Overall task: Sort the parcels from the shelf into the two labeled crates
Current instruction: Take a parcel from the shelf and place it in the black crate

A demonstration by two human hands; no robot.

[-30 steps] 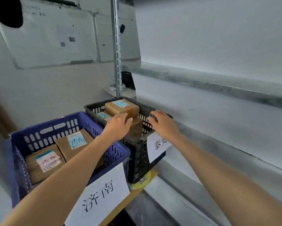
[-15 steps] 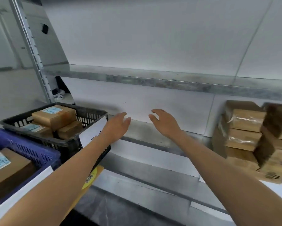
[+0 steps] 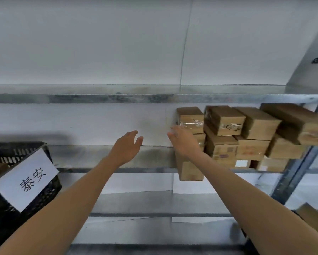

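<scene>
Several brown cardboard parcels are stacked on the metal shelf at the right. Both arms reach forward over the shelf. My right hand is open, fingers stretched, in front of the leftmost parcels of the stack; contact cannot be told. My left hand hovers open over the bare shelf, holding nothing. At the far left stands the black crate with a white paper label hanging on its front.
A shelf board runs overhead just above the parcels. A grey upright post bounds the shelf at the right. One parcel sticks out over the shelf's front edge. Another cardboard box shows at the lower right.
The view swung right, away from the two crates. Both hands left the black crate and moved along the shelf; my right hand now reaches the parcel stack.
</scene>
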